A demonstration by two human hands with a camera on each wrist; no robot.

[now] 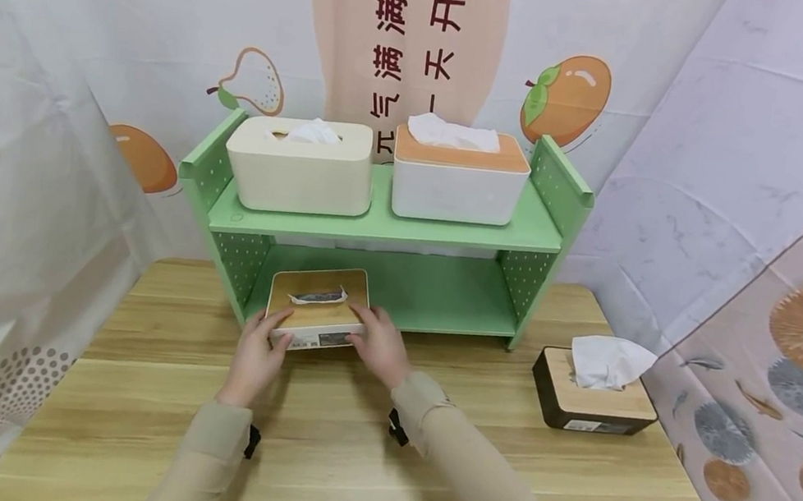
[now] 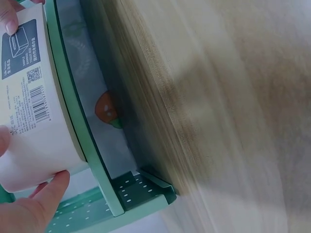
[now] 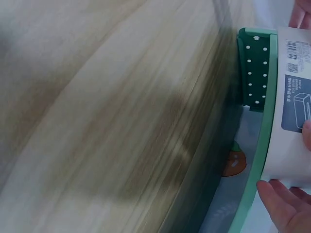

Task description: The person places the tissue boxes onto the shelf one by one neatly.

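A white tissue box (image 1: pixel 316 307) with a wooden lid sits at the left of the lower tier of a green shelf (image 1: pixel 441 296), its printed label facing the front. My left hand (image 1: pixel 257 356) grips its left end, thumb on the front face. At the other end my right hand (image 1: pixel 379 345) holds it, fingers wrapped around the side and thumb on the front. In the left wrist view, the box's labelled face (image 2: pixel 36 102) stands right at the shelf's green front edge (image 2: pixel 82 116). The right wrist view has fingers (image 3: pixel 282 204) against the box's end.
On the upper tier stand a cream tissue box (image 1: pixel 298 177) at left and a white tissue box with a wooden top (image 1: pixel 459 187) at right. A black tissue box with a wooden lid (image 1: pixel 600 397) rests on the wooden table (image 1: pixel 318 456) at right. Printed curtains hang behind.
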